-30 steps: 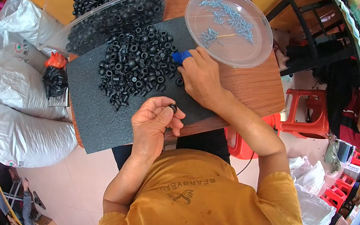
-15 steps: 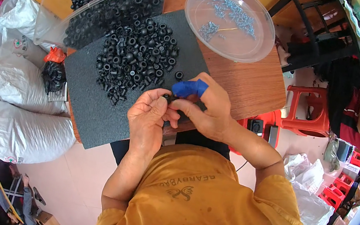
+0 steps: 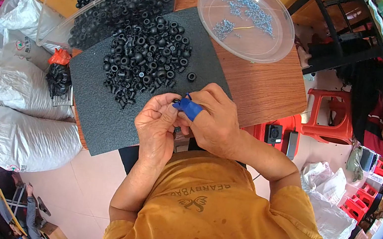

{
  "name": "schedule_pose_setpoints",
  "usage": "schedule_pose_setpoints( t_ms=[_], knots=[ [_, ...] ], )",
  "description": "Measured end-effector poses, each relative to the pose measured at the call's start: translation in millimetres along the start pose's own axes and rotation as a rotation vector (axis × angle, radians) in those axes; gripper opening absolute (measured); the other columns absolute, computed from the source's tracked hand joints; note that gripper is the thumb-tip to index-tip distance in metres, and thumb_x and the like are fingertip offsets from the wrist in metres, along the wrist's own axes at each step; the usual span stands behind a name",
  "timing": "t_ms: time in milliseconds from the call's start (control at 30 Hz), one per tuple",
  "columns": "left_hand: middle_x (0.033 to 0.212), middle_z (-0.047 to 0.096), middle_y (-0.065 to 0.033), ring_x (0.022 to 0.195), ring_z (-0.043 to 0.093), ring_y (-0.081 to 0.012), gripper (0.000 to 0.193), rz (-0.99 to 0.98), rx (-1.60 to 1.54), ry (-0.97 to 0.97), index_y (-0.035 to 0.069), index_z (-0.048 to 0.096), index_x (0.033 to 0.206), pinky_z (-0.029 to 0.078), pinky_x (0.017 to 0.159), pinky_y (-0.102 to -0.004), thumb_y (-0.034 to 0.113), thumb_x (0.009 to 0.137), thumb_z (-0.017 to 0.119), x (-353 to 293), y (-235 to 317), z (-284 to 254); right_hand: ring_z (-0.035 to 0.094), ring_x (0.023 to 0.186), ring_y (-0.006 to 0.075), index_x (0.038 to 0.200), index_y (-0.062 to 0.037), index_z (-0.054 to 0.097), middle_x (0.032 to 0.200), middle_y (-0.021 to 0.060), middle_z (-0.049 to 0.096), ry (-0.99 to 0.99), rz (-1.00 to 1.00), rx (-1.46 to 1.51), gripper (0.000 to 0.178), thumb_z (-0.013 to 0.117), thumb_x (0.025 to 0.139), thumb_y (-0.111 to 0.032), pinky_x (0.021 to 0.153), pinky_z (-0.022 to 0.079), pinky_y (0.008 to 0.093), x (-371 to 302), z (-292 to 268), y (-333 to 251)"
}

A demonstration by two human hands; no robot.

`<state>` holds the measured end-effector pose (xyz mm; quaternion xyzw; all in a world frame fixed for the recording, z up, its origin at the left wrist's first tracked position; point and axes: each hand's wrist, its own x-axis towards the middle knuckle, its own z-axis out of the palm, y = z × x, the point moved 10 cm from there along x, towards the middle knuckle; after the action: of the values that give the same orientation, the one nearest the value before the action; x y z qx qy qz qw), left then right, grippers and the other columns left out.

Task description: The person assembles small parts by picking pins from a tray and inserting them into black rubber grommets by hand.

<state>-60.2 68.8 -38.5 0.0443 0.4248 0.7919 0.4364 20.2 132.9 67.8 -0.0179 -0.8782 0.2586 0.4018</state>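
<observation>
Small black part located at the meeting fingertips of both hands, above the near edge of the grey mat.
Left hand: thumb and fingers clamped on the part. Right hand: fingers bent inward, the blue finger cover at the part; whether these fingers grip it cannot be told. One loose black ring lies on the mat just beyond the right hand, beside the heap of black parts. Farther out: clear tub of similar parts; round clear tray bearing small blue pieces.
</observation>
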Motion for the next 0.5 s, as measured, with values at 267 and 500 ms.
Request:
schedule_pose_setpoints(
  t_ms=[267, 500],
  knots=[
    [0.084, 0.064, -0.0095, 0.061, 0.06, -0.0125, 0.021, 0.076, 0.075, 0.003, -0.004, 0.053, 0.103, 0.047, 0.048, -0.022, 0.006, 0.086, 0.061, -4, 8, -1, 0.053, 0.067, 0.0292, 0.086, 0.0011, 0.061, 0.084, 0.0126, 0.057, 0.001, 0.102, 0.073, 0.027, 0.073, 0.063, -0.002, 0.055, 0.044, 0.035, 1, -2, 1],
    [0.088, 0.063, -0.0115, 0.063, 0.06, -0.015, 0.023, 0.087, 0.048, -0.044, -0.006, 0.054, 0.104, 0.05, 0.052, -0.025, 0.006, 0.086, 0.061, -4, 8, 5, 0.055, 0.069, 0.0271, 0.085, -0.0007, 0.061, 0.08, 0.0113, 0.056, 0.089, 0.182, 0.083, 0.017, 0.067, 0.069, 0.0, 0.055, 0.046, 0.0335, -1, -13, 6]
  ],
)
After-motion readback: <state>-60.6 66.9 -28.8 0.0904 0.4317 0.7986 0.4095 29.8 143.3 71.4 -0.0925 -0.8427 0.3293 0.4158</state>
